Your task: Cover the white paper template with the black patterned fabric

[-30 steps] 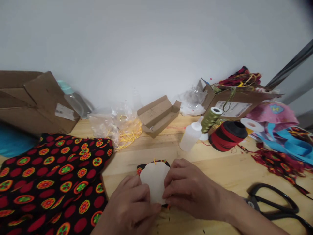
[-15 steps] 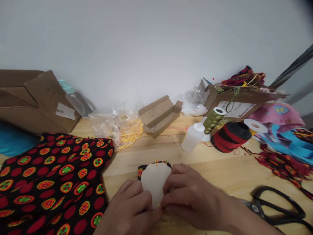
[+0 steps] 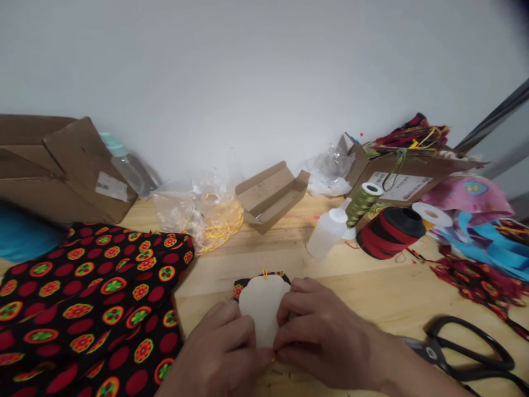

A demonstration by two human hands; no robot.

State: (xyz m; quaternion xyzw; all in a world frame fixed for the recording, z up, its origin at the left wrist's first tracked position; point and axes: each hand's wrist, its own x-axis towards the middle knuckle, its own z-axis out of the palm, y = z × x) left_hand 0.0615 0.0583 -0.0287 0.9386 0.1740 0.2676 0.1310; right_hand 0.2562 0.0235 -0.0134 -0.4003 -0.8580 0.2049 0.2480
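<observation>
A white shaped card [image 3: 261, 309] with scalloped upper edges lies on a piece of black patterned fabric [image 3: 238, 288], with a small yellow cord loop [image 3: 265, 274] at its top. My left hand [image 3: 225, 350] presses along the card's lower left side, its fingers curled. From the right, my right hand [image 3: 318, 331] pinches at the lower right edge. Both sets of fingertips meet at the bottom of the card, where a tiny bit of yellow-orange shows. The fabric beneath the fingers is mostly hidden.
Patterned cloth [image 3: 111, 309] spreads at left. Black-handled scissors [image 3: 458, 353] lie at right. Behind stand a white squeeze bottle [image 3: 328, 234], a green thread cone [image 3: 363, 203], a red-and-black spool [image 3: 388, 234], a small open carton [image 3: 273, 198] and bagged yellow cord [image 3: 219, 229].
My hands stay at the lower edge of the card, with the fingertips shifting only slightly. The whole view has moved by a tiny amount.
</observation>
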